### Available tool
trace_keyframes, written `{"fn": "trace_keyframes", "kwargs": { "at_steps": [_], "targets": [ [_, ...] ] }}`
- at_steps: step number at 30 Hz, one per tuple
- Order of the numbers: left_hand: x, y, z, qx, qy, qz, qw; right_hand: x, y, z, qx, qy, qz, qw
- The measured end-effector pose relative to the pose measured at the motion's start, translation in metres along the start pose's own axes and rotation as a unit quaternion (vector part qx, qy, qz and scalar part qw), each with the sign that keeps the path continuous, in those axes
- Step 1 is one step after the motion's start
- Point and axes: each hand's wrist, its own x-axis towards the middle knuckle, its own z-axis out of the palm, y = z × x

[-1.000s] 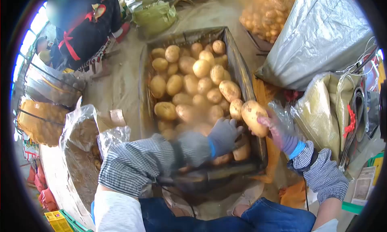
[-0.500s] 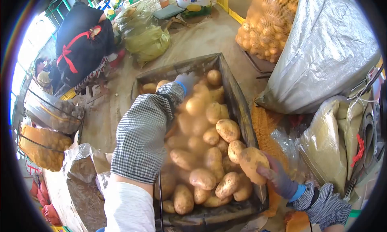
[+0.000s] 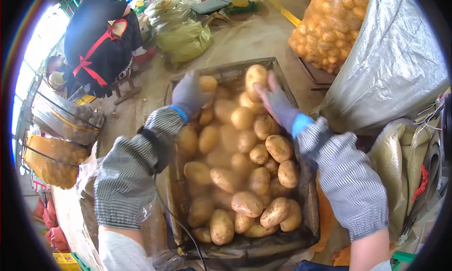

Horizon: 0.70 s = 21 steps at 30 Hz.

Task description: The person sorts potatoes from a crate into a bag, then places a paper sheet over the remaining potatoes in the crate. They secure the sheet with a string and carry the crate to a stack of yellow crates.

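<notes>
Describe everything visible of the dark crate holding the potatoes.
The crate is rectangular and open-topped, its dark, scuffed walls looking like plastic sheeting. It sits upright, long sides running away from the camera. Loose potatoes lie inside, hiding much of its base. The left hand and right hand are over its far half; whether either touches it is unclear.

The potato-filled crate [image 3: 308, 205] and mesh sack [image 3: 328, 33] mark a produce workplace.

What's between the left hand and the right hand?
Potatoes, lying loose in the dark crate. The head view shows them between the left hand and right hand, some blurred.
</notes>
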Motion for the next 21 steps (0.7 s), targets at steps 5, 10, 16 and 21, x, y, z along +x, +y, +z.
{"fn": "trace_keyframes", "kwargs": {
  "at_steps": [5,10,16,21],
  "targets": [
    [-0.051,-0.034,-0.038,-0.016,0.004,0.032,0.999,0.003,-0.021,0.001,-0.316,-0.089,0.049,0.943],
    [-0.081,-0.034,-0.028,-0.046,-0.038,0.052,0.997,0.003,0.004,-0.023,-0.235,-0.100,-0.013,0.967],
    [-0.098,-0.005,-0.033,-0.094,-0.154,0.011,0.984,0.005,-0.005,-0.024,-0.163,-0.138,-0.054,0.975],
    [-0.152,0.008,-0.048,-0.126,-0.212,0.021,0.969,0.063,0.038,0.008,-0.179,-0.100,-0.030,0.978]
  ]
}}
